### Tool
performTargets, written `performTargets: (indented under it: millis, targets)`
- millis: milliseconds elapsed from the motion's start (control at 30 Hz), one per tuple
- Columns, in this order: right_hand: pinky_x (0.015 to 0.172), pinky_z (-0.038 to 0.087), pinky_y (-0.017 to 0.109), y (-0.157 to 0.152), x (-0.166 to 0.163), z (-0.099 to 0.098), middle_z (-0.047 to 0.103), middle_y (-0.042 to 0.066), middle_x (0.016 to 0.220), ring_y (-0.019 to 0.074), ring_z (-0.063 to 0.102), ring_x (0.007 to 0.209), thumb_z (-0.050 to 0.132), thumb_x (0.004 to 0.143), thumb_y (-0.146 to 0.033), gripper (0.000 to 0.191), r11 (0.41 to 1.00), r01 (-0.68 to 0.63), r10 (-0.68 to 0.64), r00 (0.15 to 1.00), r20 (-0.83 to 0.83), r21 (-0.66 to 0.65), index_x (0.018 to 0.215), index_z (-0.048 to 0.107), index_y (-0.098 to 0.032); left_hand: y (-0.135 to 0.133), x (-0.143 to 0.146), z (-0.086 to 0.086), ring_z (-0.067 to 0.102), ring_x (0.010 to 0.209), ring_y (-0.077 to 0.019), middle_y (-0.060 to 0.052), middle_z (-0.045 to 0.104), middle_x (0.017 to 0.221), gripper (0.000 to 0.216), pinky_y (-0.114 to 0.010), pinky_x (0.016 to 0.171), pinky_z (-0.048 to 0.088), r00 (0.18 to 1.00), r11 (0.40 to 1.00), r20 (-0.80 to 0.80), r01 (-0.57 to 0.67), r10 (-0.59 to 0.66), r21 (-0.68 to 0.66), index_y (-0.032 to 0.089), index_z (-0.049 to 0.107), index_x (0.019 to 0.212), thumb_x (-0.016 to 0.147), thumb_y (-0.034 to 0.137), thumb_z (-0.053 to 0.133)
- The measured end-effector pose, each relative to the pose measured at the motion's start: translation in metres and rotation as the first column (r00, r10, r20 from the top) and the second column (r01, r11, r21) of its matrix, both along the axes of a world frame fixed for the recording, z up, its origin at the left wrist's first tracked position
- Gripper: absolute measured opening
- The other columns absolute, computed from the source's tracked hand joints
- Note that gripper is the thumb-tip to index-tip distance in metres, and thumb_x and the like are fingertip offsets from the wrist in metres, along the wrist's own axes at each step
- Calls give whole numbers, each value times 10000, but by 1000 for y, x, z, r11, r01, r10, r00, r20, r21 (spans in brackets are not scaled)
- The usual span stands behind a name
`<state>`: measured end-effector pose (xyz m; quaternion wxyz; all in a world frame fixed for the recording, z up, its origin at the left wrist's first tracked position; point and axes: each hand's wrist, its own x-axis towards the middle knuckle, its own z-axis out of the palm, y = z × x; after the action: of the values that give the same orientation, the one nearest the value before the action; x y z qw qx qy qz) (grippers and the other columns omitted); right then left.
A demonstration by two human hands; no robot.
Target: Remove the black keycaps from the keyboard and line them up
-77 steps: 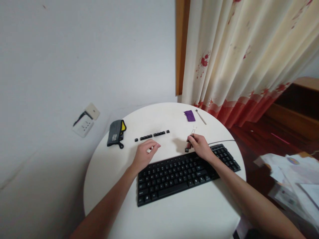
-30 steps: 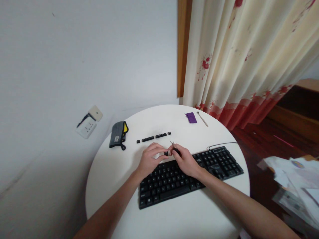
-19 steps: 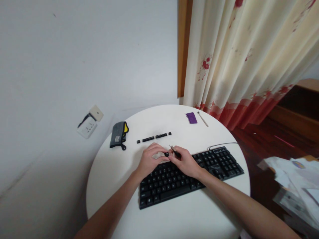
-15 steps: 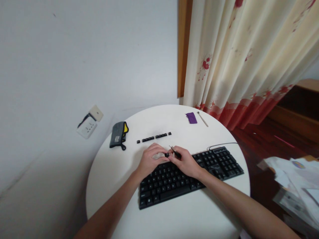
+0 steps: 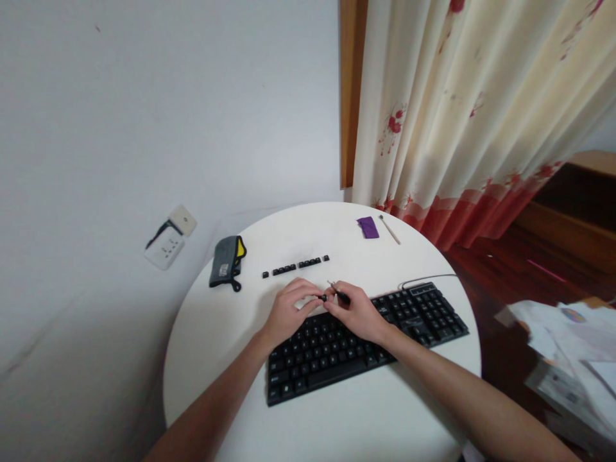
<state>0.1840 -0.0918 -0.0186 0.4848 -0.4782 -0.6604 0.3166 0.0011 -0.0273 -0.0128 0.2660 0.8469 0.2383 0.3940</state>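
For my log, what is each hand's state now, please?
Left hand: closed, holding a black keycap.
Right hand: closed, holding a dark-handled, metal-tipped tool.

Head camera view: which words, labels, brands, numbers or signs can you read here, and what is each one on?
No word, brand or number can be read clearly.
Keyboard: white marks on its keys, too small to read.
Loose keycaps: any markings too small to read.
Gray pouch: a pale label, too blurred to read.
Papers: a round colored mark, too blurred to read.
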Motion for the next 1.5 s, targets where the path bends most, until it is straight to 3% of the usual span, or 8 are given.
performTargets:
  millis: [267, 367, 500, 600, 833, 1067, 1500]
  targets:
    - [644, 391, 233, 0, 2, 0, 581, -10, 765, 126, 501, 677, 633, 823, -250, 68, 1000, -11, 10, 999, 36, 22, 812, 624, -183, -1, 1, -1, 614, 833, -182, -63, 674, 871, 107, -322, 765, 503, 1000, 999, 6, 30, -30, -21, 200, 711, 923, 833, 245, 677]
    - [628, 393, 234, 8, 11, 2, 611, -4, 766, 126, 514, 657, 639, 817, -257, 75, 1000, 5, -7, 996, 92, 20, 829, 658, -185, 0, 0, 3, 609, 846, -184, -64, 674, 874, 109, -320, 770, 495, 999, 1000, 20, -28, 28, -7, 196, 712, 923, 868, 242, 631]
    - [627, 393, 247, 45, 37, 1, 652, 3, 716, 137, 545, 626, 685, 769, -285, 137, 984, 176, -163, 952, 260, -26, 854, 706, -180, 4, -6, 6, 610, 834, -182, -61, 671, 848, 205, -317, 773, 485, 988, 991, 81, -132, 132, -7, 176, 702, 860, 930, 244, 522]
    - [617, 386, 239, 84, 58, -5, 686, 25, 752, 150, 589, 661, 698, 746, -303, 172, 956, 279, -204, 855, 477, -93, 862, 738, -184, 8, -10, 5, 610, 807, -178, -57, 665, 816, 246, -310, 758, 480, 981, 986, 103, -164, 164, -11, 165, 693, 809, 937, 257, 504]
    - [561, 357, 217, 140, 66, -28, 705, 52, 755, 151, 605, 635, 708, 718, -256, 201, 940, 321, -198, 793, 576, -119, 893, 765, -175, 16, -15, -1, 604, 791, -177, -60, 661, 785, 271, -302, 747, 476, 981, 985, 82, -174, 175, -8, 162, 693, 790, 942, 269, 495]
    - [588, 371, 215, 151, 61, -41, 709, 44, 766, 160, 622, 680, 714, 731, -282, 218, 947, 293, -155, 775, 613, -131, 920, 755, -181, 17, -18, 1, 605, 792, -173, -56, 662, 788, 260, -301, 756, 473, 980, 985, 100, -172, 172, -13, 164, 689, 792, 941, 252, 495]
    - [610, 391, 222, 154, 61, -42, 714, 39, 784, 167, 628, 699, 717, 733, -287, 218, 961, 249, -122, 773, 622, -121, 923, 745, -184, 18, -20, 0, 601, 796, -175, -52, 655, 776, 255, -307, 760, 466, 981, 985, 97, -172, 170, 6, 166, 681, 788, 942, 238, 490]
